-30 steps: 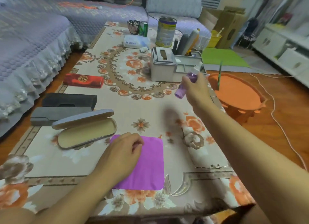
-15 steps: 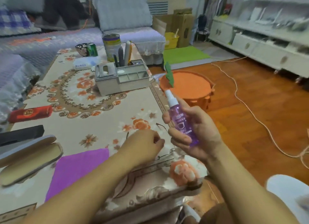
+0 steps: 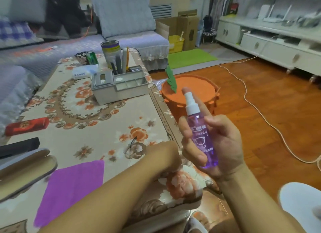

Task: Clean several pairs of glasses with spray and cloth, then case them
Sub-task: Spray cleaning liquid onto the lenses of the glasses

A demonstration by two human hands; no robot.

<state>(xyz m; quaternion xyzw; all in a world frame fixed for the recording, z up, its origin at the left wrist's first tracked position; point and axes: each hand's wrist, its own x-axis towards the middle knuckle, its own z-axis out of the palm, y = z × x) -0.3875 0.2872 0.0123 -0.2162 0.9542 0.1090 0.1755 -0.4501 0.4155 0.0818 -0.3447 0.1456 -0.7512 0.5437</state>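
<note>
R hand (image 3: 224, 145) grips the purple spray bottle (image 3: 202, 137) upright, fingers curled round the body, index finger raised behind the white nozzle, not pressing that I can see. L hand (image 3: 163, 156) is fisted at the table's right edge, pinching what looks like a thin dark glasses frame (image 3: 131, 149); lenses hidden behind the hand.

Change: 1 s ago the bottle was held out over the far right part of the table and the L hand sat on the purple cloth (image 3: 71, 189). Bottle now pulled in beside the L hand, off the table's right edge. Cloth lies flat near the front edge; open beige case (image 3: 26, 170) at the front-left edge.

Judgement: spray step imminent, wiping and casing not yet done.
</note>
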